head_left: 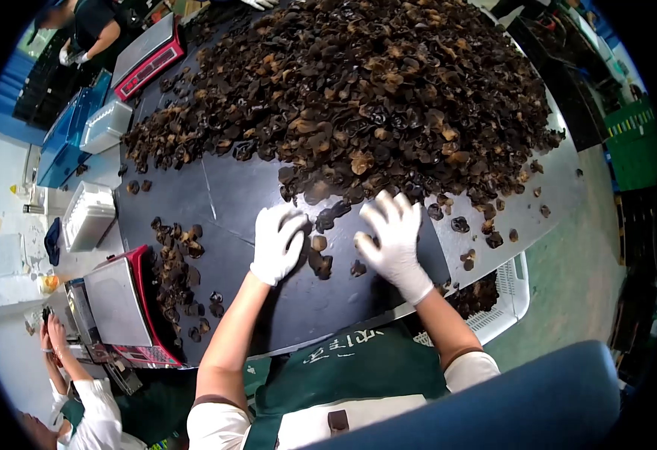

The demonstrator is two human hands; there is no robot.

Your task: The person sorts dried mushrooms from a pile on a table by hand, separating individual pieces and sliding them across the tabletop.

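Observation:
A large heap of dark brown wood ear mushrooms (373,97) covers the far part of the dark tabletop (223,202). My left hand (277,244), in a white glove, is at the near edge of the heap with its fingers slightly bent and its thumb apart; I see nothing held in it. To its right, my gloved right hand (394,240) spreads its fingers close to the heap. A few loose mushroom pieces (319,259) lie between the two hands. Whether the fingertips touch the mushrooms I cannot tell.
Red-edged scales stand at the left, one near (122,304) and one far (148,56). White plastic boxes (90,217) sit beside the table. A white basket (519,289) with mushrooms is below the right edge. Co-workers (92,405) are at the left.

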